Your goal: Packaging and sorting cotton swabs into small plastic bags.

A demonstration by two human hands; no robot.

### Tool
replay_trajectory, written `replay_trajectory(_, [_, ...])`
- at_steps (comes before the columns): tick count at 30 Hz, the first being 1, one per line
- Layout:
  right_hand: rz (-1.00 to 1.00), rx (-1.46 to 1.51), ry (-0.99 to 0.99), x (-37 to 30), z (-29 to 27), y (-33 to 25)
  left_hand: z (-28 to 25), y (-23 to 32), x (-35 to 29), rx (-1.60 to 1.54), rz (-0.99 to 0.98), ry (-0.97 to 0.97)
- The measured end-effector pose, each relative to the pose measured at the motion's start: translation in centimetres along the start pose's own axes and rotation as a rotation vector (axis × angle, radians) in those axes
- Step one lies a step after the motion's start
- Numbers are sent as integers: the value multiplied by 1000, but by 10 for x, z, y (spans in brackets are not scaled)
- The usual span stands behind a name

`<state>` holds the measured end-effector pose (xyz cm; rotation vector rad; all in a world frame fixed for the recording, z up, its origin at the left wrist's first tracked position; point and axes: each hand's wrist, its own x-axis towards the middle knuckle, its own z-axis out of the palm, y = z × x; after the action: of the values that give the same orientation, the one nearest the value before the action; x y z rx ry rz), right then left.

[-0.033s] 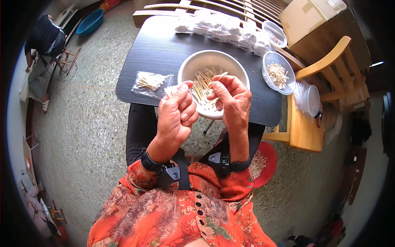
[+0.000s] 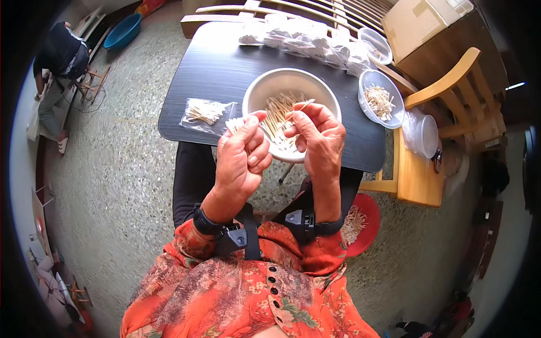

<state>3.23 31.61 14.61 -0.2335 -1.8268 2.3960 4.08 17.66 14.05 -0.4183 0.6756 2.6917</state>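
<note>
The right hand (image 2: 323, 134) pinches one thin pale wooden swab (image 2: 305, 105), seemingly slanting forward-right; the left hand (image 2: 241, 151) clasps several white-tipped swabs (image 2: 233, 124).

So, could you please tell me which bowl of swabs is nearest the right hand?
The large off-white bowl, with the right hand over its rim; the clear bowl sits farther right, the red basin lower down.

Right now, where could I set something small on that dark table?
The widest free patch of table lies left of the white bowl, between the small bag and the row of bags behind. A smaller one lies right of the bowl, nearer than the clear tub. Crowded: the far edge, and the bowl's near side, with left hand and right hand.
</note>
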Motion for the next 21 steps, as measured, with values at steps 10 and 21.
replay_trajectory(10, [76,499,95,-13,0,14,8,-14,-9,23,-104,-105])
replay_trajectory(21, [74,685,124,-23,8,9,21,-19,-26,164,-39,-122])
